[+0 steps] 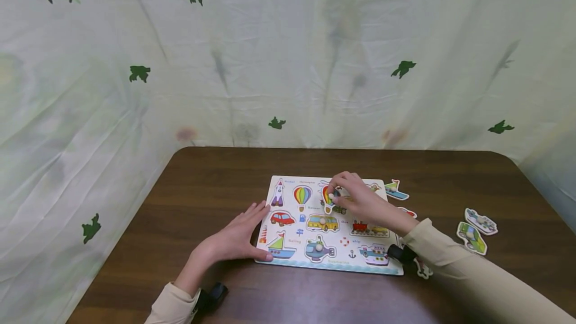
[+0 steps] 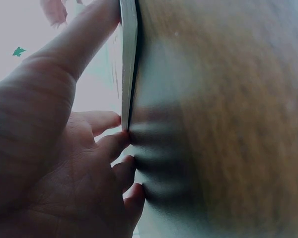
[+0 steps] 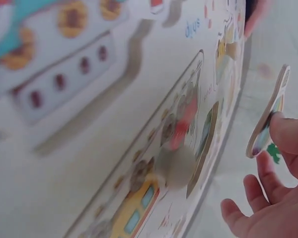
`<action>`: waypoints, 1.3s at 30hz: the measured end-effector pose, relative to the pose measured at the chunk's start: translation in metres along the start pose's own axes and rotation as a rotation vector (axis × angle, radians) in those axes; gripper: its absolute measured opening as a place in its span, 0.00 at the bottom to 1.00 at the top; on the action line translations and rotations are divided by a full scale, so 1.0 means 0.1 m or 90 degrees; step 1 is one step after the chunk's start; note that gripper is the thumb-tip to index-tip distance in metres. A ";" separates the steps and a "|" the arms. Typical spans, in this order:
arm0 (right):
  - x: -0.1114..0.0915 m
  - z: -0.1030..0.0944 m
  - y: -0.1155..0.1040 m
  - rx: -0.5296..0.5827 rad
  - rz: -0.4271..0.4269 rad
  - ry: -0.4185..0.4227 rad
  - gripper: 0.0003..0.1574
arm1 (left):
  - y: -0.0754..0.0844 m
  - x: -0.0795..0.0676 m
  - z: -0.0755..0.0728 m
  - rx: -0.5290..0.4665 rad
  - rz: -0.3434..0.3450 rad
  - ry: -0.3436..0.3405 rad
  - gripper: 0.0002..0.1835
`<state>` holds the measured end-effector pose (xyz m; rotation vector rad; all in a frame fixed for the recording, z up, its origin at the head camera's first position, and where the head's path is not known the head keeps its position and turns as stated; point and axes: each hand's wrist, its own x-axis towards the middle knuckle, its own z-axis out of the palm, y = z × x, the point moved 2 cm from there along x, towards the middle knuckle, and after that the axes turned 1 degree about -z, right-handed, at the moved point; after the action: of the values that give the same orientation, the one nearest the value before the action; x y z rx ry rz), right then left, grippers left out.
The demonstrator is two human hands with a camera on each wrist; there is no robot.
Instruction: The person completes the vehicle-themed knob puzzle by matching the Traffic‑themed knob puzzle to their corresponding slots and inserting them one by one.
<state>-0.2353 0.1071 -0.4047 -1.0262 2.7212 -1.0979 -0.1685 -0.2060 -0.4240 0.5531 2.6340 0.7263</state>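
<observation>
- Left hand (image 1: pixel 238 231): spread wide, gripping no piece. The fingertips touch the left edge of the puzzle board (image 1: pixel 335 264); the thumb rests on its near left corner.
- Puzzle board: flat on the table (image 1: pixel 216 179), its long side running left to right in front of the person.
- Balloon picture (image 1: pixel 302 195): printed on the board's far half, between the two hands, basket end toward the person.
- Bus piece (image 1: pixel 330 224) and submarine piece (image 1: pixel 310 251): seated in the board, knobs up, nearer the person than the balloon picture.
- Balloon piece (image 1: pixel 326 196): held over the board's far half, just right of the balloon picture. Its long axis runs near to far, roughly parallel to the picture's, basket end also toward the person. It appears clear of the surface; the height of the gap cannot be judged reliably.
- Right hand (image 1: pixel 357 196): thumb and finger pinch the balloon piece. This hand is nearer to the balloon picture, which lies to its left.
- Boat piece (image 1: pixel 397 194): on the table, just past the board's far right corner.
- Green vehicle piece (image 1: pixel 471 239): farther right, well apart from the board.
</observation>
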 end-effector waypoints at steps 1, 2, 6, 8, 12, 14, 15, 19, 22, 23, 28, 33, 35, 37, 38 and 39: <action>0.02 0.01 0.00 0.007 0.006 -0.004 0.08 | 0.00 0.00 0.00 0.000 0.000 0.000 0.61; 0.04 0.02 0.00 0.015 0.013 -0.009 0.08 | 0.00 0.00 0.00 0.001 -0.001 -0.001 0.61; 0.13 0.06 0.01 0.029 0.028 -0.023 0.09 | -0.01 -0.01 0.00 0.003 -0.002 -0.004 0.62; 0.18 0.07 0.00 0.022 0.028 -0.026 0.09 | -0.01 -0.01 0.00 0.006 -0.004 -0.004 0.62; 0.29 0.10 -0.01 0.000 0.011 -0.037 0.08 | -0.02 -0.01 0.00 0.006 -0.006 -0.004 0.62; 0.34 0.12 -0.02 -0.012 0.003 -0.045 0.07 | -0.02 -0.01 0.00 0.004 -0.005 -0.003 0.62; 0.36 0.13 -0.02 -0.017 -0.002 -0.049 0.07 | -0.02 -0.01 0.00 0.003 -0.003 -0.001 0.62; 0.46 0.16 -0.03 -0.039 -0.012 -0.062 0.06 | -0.02 -0.01 0.00 0.003 0.001 0.001 0.62; 0.52 0.19 -0.03 -0.046 -0.007 -0.074 0.05 | -0.03 -0.01 0.00 0.006 0.004 0.002 0.62; 0.54 0.20 -0.03 -0.049 -0.004 -0.079 0.05 | -0.03 -0.01 0.00 0.009 0.006 0.003 0.62; 0.60 0.24 -0.05 -0.065 0.007 -0.098 0.04 | -0.03 0.00 0.01 0.016 0.014 0.004 0.62; 0.67 0.27 -0.09 -0.086 -0.007 -0.115 0.04 | -0.03 0.01 0.01 0.016 0.014 0.004 0.62; 0.70 0.30 -0.10 -0.097 -0.010 -0.124 0.04 | -0.03 0.01 0.01 0.016 0.014 0.003 0.62; 0.73 0.33 -0.09 -0.116 -0.012 -0.131 0.04 | -0.03 0.01 0.01 0.015 0.013 0.002 0.62; 0.74 0.34 -0.09 -0.125 -0.011 -0.135 0.04 | -0.03 0.01 0.01 0.015 0.012 0.002 0.62; 0.75 0.36 -0.09 -0.136 -0.012 -0.137 0.05 | -0.03 0.01 0.01 0.015 0.011 0.002 0.62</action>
<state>-0.2799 0.0361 -0.4105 -1.1255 2.6989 -0.6622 -0.1697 -0.2073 -0.4262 0.5826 2.6469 0.7019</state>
